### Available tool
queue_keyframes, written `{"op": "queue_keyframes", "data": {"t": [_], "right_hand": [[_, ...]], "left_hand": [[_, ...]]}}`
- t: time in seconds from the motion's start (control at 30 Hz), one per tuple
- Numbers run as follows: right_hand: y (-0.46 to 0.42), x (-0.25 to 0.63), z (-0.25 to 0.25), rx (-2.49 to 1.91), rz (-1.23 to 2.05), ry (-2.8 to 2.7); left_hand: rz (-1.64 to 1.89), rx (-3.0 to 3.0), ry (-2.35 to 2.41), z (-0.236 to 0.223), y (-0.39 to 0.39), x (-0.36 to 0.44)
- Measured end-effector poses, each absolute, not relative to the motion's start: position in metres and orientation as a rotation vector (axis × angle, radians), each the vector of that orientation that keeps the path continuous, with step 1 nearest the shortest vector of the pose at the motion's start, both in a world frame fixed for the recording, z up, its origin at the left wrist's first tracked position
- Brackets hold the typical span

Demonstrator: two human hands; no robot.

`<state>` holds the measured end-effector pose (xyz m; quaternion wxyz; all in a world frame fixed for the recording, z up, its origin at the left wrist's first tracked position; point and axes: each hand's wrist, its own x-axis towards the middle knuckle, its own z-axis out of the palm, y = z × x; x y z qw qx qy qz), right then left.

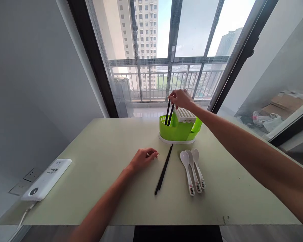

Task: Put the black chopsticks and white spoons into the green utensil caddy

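Pale green table point(121, 134), window behind. Right hand point(181, 98): arm extended, pinching black chopsticks point(168, 112) upright in green caddy point(179, 132). Left hand point(143, 158) rested caddy's near-left, loosely curled; couldn't tell if fingertips met. Loose chopsticks point(164, 169), white spoons point(184, 158) lay caddy's near side.

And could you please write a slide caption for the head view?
The right hand holds two black chopsticks, lower ends in a green caddy, beyond three white spoons.

The pale table point(111, 141) bears a caddy point(181, 131), chopsticks point(164, 169), spoons point(193, 169) (three) and a white device point(50, 178).
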<state>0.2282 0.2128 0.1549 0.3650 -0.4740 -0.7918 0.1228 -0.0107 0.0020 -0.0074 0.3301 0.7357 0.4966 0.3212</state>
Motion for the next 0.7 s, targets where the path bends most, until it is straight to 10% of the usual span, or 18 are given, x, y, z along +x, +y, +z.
{"op": "queue_keyframes", "data": {"t": [0.7], "right_hand": [[-0.023, 0.285, 0.081, -1.073, 0.858, -1.620]], "left_hand": [[0.633, 2.344, 1.414, -0.003, -0.011, 0.009]]}}
